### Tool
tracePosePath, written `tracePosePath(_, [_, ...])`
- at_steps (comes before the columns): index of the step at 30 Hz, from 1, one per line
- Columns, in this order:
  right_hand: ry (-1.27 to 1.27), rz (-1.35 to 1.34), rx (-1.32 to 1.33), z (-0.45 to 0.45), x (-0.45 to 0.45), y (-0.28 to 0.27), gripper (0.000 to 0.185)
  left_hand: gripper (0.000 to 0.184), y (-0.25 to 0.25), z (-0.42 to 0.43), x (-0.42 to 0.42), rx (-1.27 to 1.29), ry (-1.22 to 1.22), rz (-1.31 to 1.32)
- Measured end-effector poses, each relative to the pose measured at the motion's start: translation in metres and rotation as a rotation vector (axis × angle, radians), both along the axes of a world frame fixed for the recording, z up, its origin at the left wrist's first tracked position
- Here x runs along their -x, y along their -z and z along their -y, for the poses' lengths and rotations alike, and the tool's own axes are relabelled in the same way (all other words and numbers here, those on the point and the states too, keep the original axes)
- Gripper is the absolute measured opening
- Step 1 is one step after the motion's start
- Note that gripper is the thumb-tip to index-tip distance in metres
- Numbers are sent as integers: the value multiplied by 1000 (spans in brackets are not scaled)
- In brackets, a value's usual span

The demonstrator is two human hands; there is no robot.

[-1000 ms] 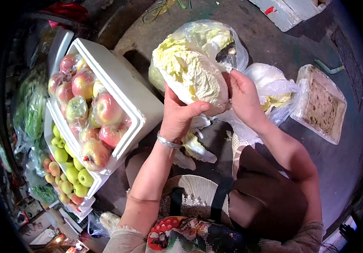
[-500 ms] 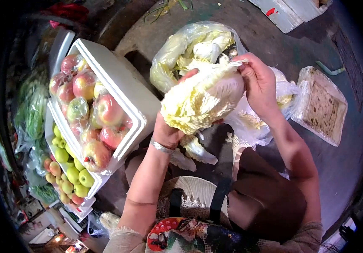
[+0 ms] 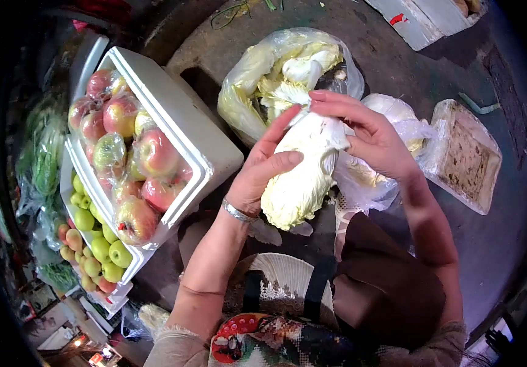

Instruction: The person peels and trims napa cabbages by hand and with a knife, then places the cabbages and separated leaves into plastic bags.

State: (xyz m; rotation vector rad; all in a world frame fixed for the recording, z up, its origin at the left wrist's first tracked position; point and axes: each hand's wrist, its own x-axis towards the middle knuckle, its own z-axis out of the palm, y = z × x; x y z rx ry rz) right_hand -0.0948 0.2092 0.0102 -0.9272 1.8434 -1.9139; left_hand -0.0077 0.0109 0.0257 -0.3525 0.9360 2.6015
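A pale yellow-white napa cabbage [image 3: 303, 174] is held up in front of me, its leafy end tilted down toward my lap. My left hand [image 3: 260, 174] wraps its left side, thumb lying across the front. At the upper, stem end my right hand [image 3: 367, 131] is closed around the cabbage, fingers over the top and thumb on the right side. Just beyond sits a clear plastic bag [image 3: 231, 101] with loose yellowish cabbage leaves [image 3: 303, 66] inside. Beside my right wrist lies a bagged cabbage [image 3: 392, 110]. Loose leaves [image 3: 266, 232] are partly hidden below the held cabbage.
At left, a white foam box [image 3: 205, 128] holds wrapped red apples [image 3: 119, 116]. Green apples [image 3: 101, 248] fill another box beneath it. A dirty foam tray [image 3: 468, 153] lies at right, and a white box [image 3: 419, 27] stands at the far top right.
The cabbage has turned from lying sideways to pointing downward toward me. My right hand has shifted left over its stem end, and my left thumb now shows on its front.
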Motion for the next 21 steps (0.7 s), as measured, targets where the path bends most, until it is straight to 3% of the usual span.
tracePosePath(2, [-101, 505, 247, -4, 1, 6, 51, 88, 2, 2, 0, 125, 25, -82])
tracePosePath(3, [-99, 504, 245, -4, 2, 4, 51, 91, 2, 3, 1, 255, 52, -165])
tracePosePath(5, [-28, 219, 28, -6, 4, -5, 52, 95, 0, 2, 1, 265, 54, -166])
tracePosePath(6, [-108, 170, -17, -10, 7, -7, 54, 96, 2, 4, 1, 235, 52, -137])
tracePosePath(9, [-229, 131, 42, -11, 4, -12, 56, 98, 1, 4, 0, 220, 54, -91])
tracePosePath(13, [-202, -40, -214, -5, 1, -16, 40, 99, 10, 6, -2, 116, 102, 17])
tracePosePath(21, [-46, 129, -166, -3, 0, -4, 19, 101, 11, 4, -4, 207, 124, 20])
